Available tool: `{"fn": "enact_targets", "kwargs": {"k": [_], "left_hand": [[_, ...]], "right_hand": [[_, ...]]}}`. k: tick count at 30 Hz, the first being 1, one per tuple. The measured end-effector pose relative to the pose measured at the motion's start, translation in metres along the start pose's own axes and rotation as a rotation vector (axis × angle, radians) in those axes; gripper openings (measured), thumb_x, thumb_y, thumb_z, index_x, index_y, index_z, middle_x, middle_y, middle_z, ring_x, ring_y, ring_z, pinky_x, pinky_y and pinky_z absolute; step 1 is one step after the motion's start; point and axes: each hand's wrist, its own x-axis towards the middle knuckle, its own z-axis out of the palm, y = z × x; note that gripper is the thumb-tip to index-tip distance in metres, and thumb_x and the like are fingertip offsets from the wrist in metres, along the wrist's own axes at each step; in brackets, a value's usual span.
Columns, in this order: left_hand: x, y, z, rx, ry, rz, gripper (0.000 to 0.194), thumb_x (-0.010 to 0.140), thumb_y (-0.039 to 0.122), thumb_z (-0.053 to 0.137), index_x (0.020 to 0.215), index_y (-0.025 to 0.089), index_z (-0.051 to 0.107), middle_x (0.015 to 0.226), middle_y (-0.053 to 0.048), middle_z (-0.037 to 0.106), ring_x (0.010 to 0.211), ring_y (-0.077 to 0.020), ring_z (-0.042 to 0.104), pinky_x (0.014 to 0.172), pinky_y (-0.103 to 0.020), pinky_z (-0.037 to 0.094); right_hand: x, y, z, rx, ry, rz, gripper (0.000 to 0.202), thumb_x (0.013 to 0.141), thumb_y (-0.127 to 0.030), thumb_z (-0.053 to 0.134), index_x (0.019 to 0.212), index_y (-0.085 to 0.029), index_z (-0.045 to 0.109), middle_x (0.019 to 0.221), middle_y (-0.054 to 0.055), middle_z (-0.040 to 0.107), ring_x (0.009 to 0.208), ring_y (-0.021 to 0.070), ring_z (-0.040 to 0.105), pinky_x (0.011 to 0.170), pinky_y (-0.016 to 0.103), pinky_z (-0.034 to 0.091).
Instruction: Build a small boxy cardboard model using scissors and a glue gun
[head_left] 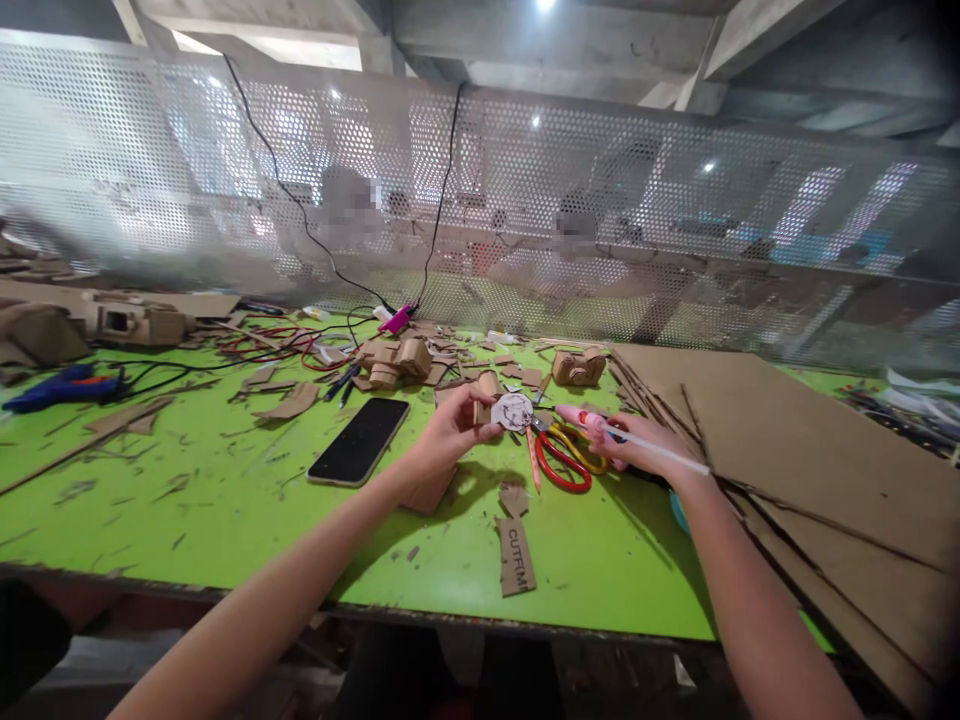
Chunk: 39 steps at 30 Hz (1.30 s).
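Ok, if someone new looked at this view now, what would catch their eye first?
Probably the bright green tabletop spanning the view, strewn with brown cardboard scraps. Then, near the centre, the pink glue gun in the right hand, with the red-and-yellow-handled scissors close by. The black-screened smartphone also stands out, left of the left hand.

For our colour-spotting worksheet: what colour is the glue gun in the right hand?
The glue gun is mostly pink, best seen in the head view.

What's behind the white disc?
Past the left edge of the white disc, cardboard shows in the left hand; whatever sits directly behind is covered.
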Motion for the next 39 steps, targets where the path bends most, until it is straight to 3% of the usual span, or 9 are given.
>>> {"fn": "enact_targets", "kwargs": {"k": [3, 6, 10, 14, 19, 23, 27, 34, 39], "left_hand": [[0.000, -0.001, -0.001, -0.006, -0.015, 0.010, 0.039, 0.068, 0.030, 0.079, 0.093, 0.017, 0.051, 0.078, 0.002, 0.060, 0.067, -0.0107, 0.063, 0.062, -0.023, 0.052], [0.000, 0.001, -0.001, 0.004, -0.005, 0.013, 0.039, 0.069, 0.029, 0.078, 0.094, 0.016, 0.052, 0.077, 0.002, 0.060, 0.066, -0.0108, 0.063, 0.062, -0.024, 0.052], [-0.001, 0.003, 0.000, 0.001, 0.005, 0.018, 0.038, 0.069, 0.028, 0.079, 0.093, 0.017, 0.052, 0.080, 0.001, 0.059, 0.067, -0.0101, 0.062, 0.062, -0.023, 0.052], [0.000, 0.003, 0.000, -0.012, -0.008, 0.018, 0.039, 0.068, 0.030, 0.079, 0.093, 0.017, 0.053, 0.077, 0.001, 0.059, 0.068, -0.0116, 0.062, 0.062, -0.024, 0.052], [0.000, 0.002, -0.001, 0.047, 0.008, 0.015, 0.039, 0.068, 0.033, 0.079, 0.094, 0.017, 0.055, 0.079, 0.000, 0.059, 0.072, -0.0138, 0.062, 0.063, -0.026, 0.052], [0.000, 0.002, 0.000, 0.075, 0.013, 0.034, 0.040, 0.066, 0.034, 0.080, 0.093, 0.017, 0.056, 0.079, 0.000, 0.057, 0.074, -0.0140, 0.060, 0.063, -0.025, 0.051], [-0.002, 0.002, 0.001, 0.106, 0.027, 0.040, 0.038, 0.067, 0.032, 0.080, 0.094, 0.018, 0.058, 0.080, 0.001, 0.056, 0.076, -0.0138, 0.059, 0.065, -0.025, 0.051], [-0.001, -0.004, 0.001, 0.047, 0.016, -0.004, 0.039, 0.064, 0.033, 0.082, 0.091, 0.018, 0.057, 0.080, 0.000, 0.057, 0.072, -0.0137, 0.057, 0.063, -0.026, 0.051], [-0.002, 0.004, 0.003, 0.100, -0.005, -0.007, 0.036, 0.067, 0.033, 0.079, 0.091, 0.018, 0.056, 0.078, 0.001, 0.057, 0.069, -0.0121, 0.056, 0.061, -0.024, 0.048]], "right_hand": [[0.004, -0.003, 0.007, 0.027, -0.007, 0.001, 0.029, 0.079, -0.048, 0.060, 0.085, -0.022, 0.070, 0.055, -0.001, 0.064, 0.050, 0.0160, 0.057, 0.050, 0.024, 0.032], [0.012, 0.001, 0.013, 0.083, 0.179, 0.027, 0.032, 0.084, -0.044, 0.053, 0.075, -0.018, 0.069, 0.052, 0.002, 0.063, 0.048, 0.0162, 0.057, 0.050, 0.024, 0.035], [0.027, 0.019, 0.012, 0.106, 0.359, 0.023, 0.035, 0.090, -0.040, 0.043, 0.092, -0.015, 0.067, 0.075, 0.009, 0.072, 0.068, 0.0213, 0.065, 0.061, 0.026, 0.044], [0.035, 0.039, 0.009, 0.093, 0.425, -0.005, 0.038, 0.092, -0.039, 0.040, 0.108, -0.013, 0.063, 0.097, 0.016, 0.072, 0.091, 0.0274, 0.066, 0.077, 0.033, 0.048], [0.045, 0.051, 0.022, 0.082, 0.438, -0.112, 0.042, 0.093, -0.040, 0.040, 0.127, -0.017, 0.052, 0.125, 0.016, 0.061, 0.111, 0.0288, 0.059, 0.091, 0.037, 0.046], [0.064, 0.043, 0.041, 0.066, 0.394, -0.095, 0.040, 0.094, -0.036, 0.038, 0.123, -0.011, 0.051, 0.112, 0.019, 0.067, 0.099, 0.0300, 0.064, 0.082, 0.037, 0.049], [0.077, 0.031, 0.051, 0.037, 0.328, -0.100, 0.036, 0.094, -0.036, 0.042, 0.121, -0.013, 0.052, 0.108, 0.016, 0.069, 0.096, 0.0272, 0.065, 0.077, 0.031, 0.047], [0.072, 0.032, 0.045, -0.064, 0.245, -0.012, 0.038, 0.097, -0.041, 0.037, 0.112, -0.013, 0.058, 0.103, 0.015, 0.070, 0.089, 0.0246, 0.066, 0.069, 0.026, 0.042], [0.063, 0.035, 0.043, -0.134, 0.222, -0.001, 0.042, 0.097, -0.043, 0.035, 0.116, -0.013, 0.058, 0.109, 0.017, 0.068, 0.094, 0.0263, 0.065, 0.072, 0.028, 0.043]]}}
